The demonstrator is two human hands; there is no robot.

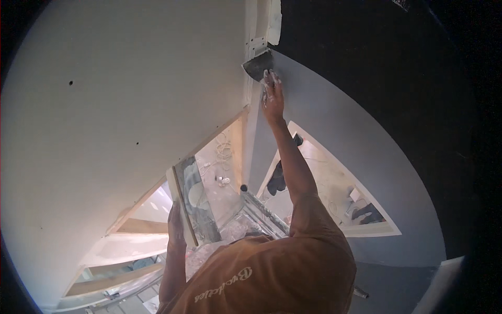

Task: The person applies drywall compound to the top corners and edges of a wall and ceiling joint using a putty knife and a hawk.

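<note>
My right hand [272,93], white-smeared, reaches up gripping a wide dark scraper blade [256,66], which lies against the corner joint where the pale board [120,78] meets the grey curved surface [355,131]. A strip with small holes [252,42] runs along that joint above the blade. Lower left, my left hand [175,225] holds a long rectangular hawk board [206,225] by its side, with grey-white filler [197,196] smeared on it.
Triangular timber-edged openings [387,231] show the dusty floor with white cables [222,149]. A metal ladder [266,214] stands below me. A person's dark-clad legs [368,213] show through the right opening. Dark panel [397,63] fills the upper right.
</note>
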